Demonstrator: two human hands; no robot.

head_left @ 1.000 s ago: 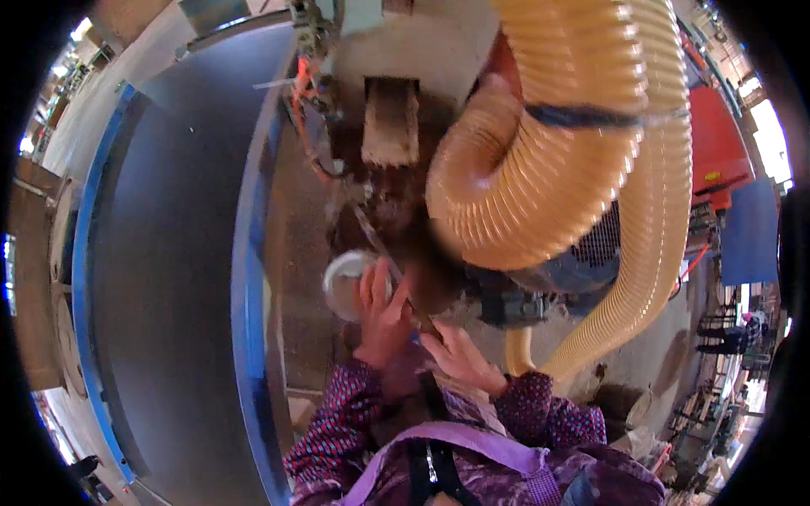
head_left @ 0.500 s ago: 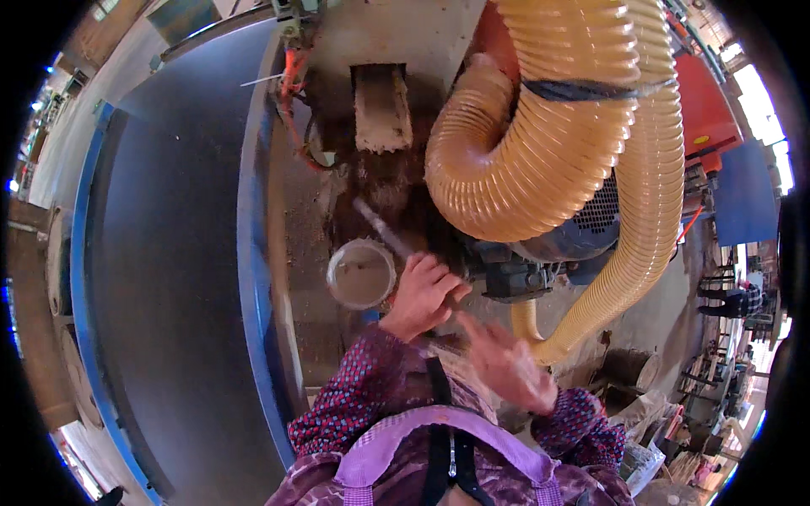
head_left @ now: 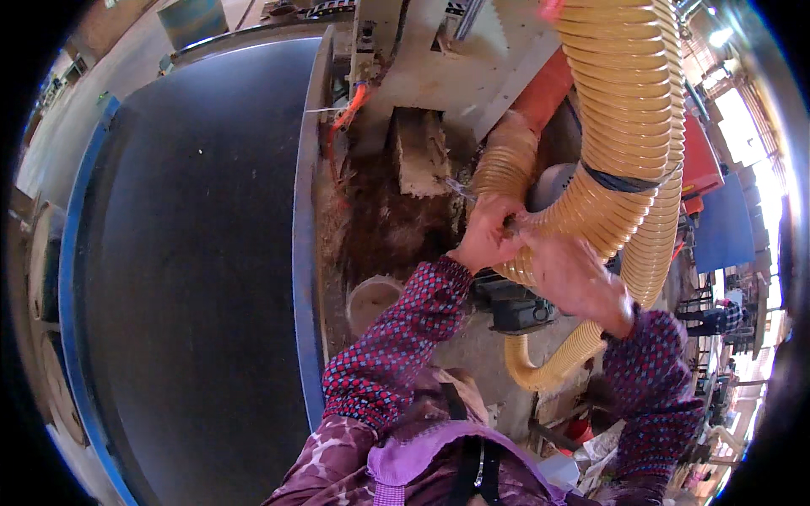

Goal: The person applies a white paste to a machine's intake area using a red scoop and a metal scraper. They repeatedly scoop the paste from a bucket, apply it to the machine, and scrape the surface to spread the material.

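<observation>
My left hand (head_left: 489, 234) is closed around a narrow greyish stick-like tool (head_left: 460, 189), whose blurred tip sticks out up and to the left. That tip is beside a dusty rectangular chute (head_left: 423, 160) in the pale machine. My right hand (head_left: 574, 271) meets the left one, its fingers bent in against it; what they grip is hidden. Both hands are in front of a thick yellow ribbed hose (head_left: 612, 110). Below the chute lies brown dust (head_left: 384, 219), and a round whitish bucket (head_left: 371, 302) stands near my left sleeve.
A long dark conveyor belt (head_left: 194, 253) with a blue side rail (head_left: 305, 253) runs along my left. A dark motor (head_left: 519, 314) sits below the hands. Orange cabling (head_left: 350, 114) hangs by the rail. Another person (head_left: 717, 319) stands far right.
Both hands have moved up and right, from beside the bucket to the chute and hose, the tool going with the left. They are now pressed together. The view has shifted.
</observation>
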